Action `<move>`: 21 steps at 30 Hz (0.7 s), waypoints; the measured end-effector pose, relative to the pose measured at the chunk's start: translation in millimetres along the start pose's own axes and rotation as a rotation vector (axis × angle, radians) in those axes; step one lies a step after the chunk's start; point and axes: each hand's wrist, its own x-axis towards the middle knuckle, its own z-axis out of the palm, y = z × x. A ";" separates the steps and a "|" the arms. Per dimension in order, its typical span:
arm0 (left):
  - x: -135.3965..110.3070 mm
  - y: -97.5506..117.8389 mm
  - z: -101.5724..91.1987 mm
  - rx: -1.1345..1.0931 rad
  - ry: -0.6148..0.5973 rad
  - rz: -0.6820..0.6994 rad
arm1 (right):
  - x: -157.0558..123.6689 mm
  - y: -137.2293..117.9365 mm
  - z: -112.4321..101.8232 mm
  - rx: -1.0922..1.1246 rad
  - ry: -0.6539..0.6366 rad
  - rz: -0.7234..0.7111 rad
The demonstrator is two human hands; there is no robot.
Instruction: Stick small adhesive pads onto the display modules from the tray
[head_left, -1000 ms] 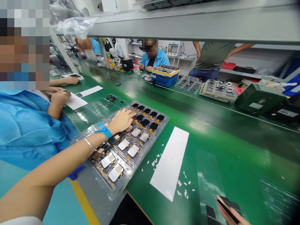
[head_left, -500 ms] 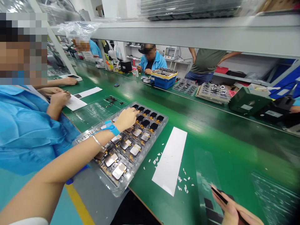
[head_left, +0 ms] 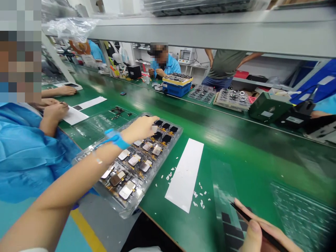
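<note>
Over the far part of a clear plastic tray (head_left: 123, 206), my left hand (head_left: 139, 130) pinches a small screen module (head_left: 154, 129), its pale silvery face showing. A blue wrist strap (head_left: 115, 139) is round that wrist. Rows of similar modules lie in the tray: silver-backed ones (head_left: 127, 189) nearer me, black ones (head_left: 166, 137) at the far end. At lower right, my right hand (head_left: 258, 227) is closed round black tweezers (head_left: 244, 212). Their tips point at a clear film strip (head_left: 223, 182) bearing dark square pieces (head_left: 232, 231).
A white paper strip (head_left: 185, 175) lies mid-bench with small white scraps (head_left: 202, 203) around it. Another clear tray (head_left: 301, 210) is at right. A co-worker in blue (head_left: 28, 140) sits close on the left. Across the bench stand a blue box (head_left: 177, 88) and parts trays (head_left: 232, 99).
My left hand has come up slightly from the tray, and a small screen module now shows at its fingertips. My right hand keeps the tweezers over the film. The view has shifted a little.
</note>
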 end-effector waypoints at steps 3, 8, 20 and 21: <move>-58.2 36.4 -0.5 -0.150 -0.018 0.163 | 8.8 -13.6 8.0 0.173 0.058 0.023; -140.4 107.1 32.6 -0.737 -0.056 0.225 | 16.2 -36.7 10.3 0.089 -0.301 -0.123; -129.1 140.0 109.5 -1.402 -0.275 0.101 | 16.4 -26.3 26.2 -0.330 -0.507 -0.432; -128.1 140.0 110.8 -1.383 -0.255 0.106 | 15.1 -23.8 25.7 -0.348 -0.524 -0.429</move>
